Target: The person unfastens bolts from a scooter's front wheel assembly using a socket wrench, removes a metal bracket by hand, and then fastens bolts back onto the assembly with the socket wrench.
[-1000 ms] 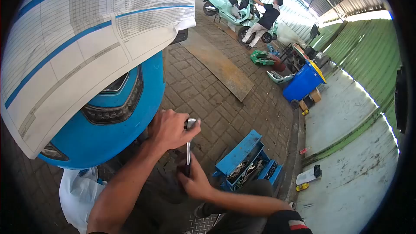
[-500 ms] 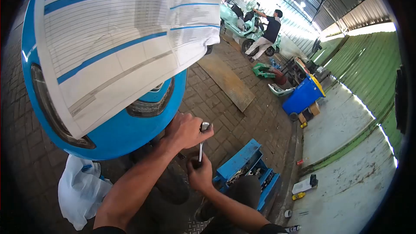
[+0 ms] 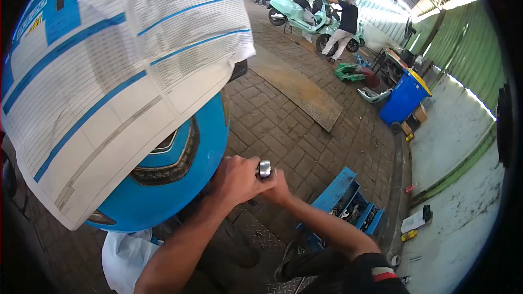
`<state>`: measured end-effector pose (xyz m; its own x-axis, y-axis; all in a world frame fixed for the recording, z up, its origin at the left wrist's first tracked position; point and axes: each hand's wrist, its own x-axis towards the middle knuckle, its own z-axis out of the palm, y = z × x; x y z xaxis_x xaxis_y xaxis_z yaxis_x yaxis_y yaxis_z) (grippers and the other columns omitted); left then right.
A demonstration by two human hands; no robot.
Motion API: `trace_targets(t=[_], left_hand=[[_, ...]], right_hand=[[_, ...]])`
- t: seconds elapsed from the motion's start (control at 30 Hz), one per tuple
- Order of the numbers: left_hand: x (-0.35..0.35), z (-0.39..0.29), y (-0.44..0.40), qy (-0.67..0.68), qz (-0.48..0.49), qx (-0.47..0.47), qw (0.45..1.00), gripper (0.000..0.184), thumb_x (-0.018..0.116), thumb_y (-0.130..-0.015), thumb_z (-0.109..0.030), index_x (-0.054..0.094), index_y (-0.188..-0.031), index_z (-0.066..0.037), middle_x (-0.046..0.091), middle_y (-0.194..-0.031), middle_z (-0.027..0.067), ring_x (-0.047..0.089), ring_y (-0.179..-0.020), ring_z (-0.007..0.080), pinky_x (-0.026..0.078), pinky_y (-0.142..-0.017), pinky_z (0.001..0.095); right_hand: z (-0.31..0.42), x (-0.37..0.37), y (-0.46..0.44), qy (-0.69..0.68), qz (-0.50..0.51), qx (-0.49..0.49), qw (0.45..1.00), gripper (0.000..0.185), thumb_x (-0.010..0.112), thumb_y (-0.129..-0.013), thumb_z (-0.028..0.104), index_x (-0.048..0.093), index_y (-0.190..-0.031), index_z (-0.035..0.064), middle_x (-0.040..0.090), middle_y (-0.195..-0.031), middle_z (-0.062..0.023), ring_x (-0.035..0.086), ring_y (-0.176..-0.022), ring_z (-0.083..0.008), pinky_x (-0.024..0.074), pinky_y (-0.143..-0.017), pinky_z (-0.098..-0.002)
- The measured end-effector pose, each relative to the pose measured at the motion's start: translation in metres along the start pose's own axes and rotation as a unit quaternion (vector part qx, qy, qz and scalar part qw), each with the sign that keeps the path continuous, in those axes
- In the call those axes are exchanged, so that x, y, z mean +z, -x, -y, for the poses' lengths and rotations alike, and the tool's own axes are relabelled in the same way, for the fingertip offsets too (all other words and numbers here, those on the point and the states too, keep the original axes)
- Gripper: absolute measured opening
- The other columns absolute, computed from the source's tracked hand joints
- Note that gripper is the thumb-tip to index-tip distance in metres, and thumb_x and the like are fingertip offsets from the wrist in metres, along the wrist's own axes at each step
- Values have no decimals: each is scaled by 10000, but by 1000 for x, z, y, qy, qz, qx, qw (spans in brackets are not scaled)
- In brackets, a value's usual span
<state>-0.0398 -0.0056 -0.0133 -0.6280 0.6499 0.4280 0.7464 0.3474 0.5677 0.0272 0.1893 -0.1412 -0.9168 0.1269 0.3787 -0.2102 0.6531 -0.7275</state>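
Perhaps an uneven pull could slip the silver, round-headed metal wrench (image 3: 265,169) clamped by both left hand (image 3: 237,181) and right hand (image 3: 279,188).

The black right sleeve (image 3: 359,275) has white and red stripes (image 3: 384,274).

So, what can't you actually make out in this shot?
All from the head view, now:
- The handle of the metal tool: hidden by the left hand and right hand.
- The top of the blue vehicle: cut off by the picture's edge.
- Fine print on the paper: too small.
- Toolbox contents: small, shaded.
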Motion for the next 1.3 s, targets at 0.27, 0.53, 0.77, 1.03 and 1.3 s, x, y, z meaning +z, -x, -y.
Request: trace_targets(t=[0.27, 0.53, 0.77, 1.03, 1.3], left_hand=[[-20, -12, 9, 147, 4, -36, 988, 493, 706, -933, -482, 697, -742, -28, 659, -626, 208, 687, -605, 396, 517, -581, 508], [-14, -10, 17, 20, 30, -2, 999, 495, 698, -895, -517, 715, -753, -43, 701, -694, 212, 716, -707, 423, 558, -649, 513], [-3, 0, 24, -31, 35, 41, 998, 466, 741, -866, -521, 719, -801, -60, 716, -719, 201, 724, -733, 412, 564, -653, 509], [-6, 1, 4, 86, -33, 31, 995, 509, 737, -902, -524, 708, -764, -34, 686, -661, 192, 712, -650, 384, 526, -579, 482], [7, -2, 7, -43, 27, -76, 996, 584, 638, -944, -607, 785, -810, -57, 705, -703, 218, 719, -728, 429, 533, -649, 532]], right_hand=[[227, -12, 82, -439, 108, 435, 779, 253, 707, -912, 22, 657, -1160, 29, 642, -805, -11, 619, -731, -92, 472, -562, -283], [152, 42, 110, -189, -9, 361, 913, 170, 662, -906, 0, 696, -1066, 47, 704, -858, -45, 641, -745, -129, 486, -635, -299], [-17, -1, 15, 109, 20, -70, 991, 241, 694, -812, 102, 698, -1046, 46, 738, -943, -174, 724, -873, -386, 558, -745, -452], [45, -51, -33, 260, 142, 49, 954, 353, 732, -790, 198, 697, -1108, 50, 743, -1023, -210, 712, -956, -431, 563, -827, -539], [100, 35, 95, -376, 289, 334, 814, 530, 676, -1019, 300, 564, -1527, 202, 687, -1352, -199, 576, -1278, -324, 393, -1149, -448]])
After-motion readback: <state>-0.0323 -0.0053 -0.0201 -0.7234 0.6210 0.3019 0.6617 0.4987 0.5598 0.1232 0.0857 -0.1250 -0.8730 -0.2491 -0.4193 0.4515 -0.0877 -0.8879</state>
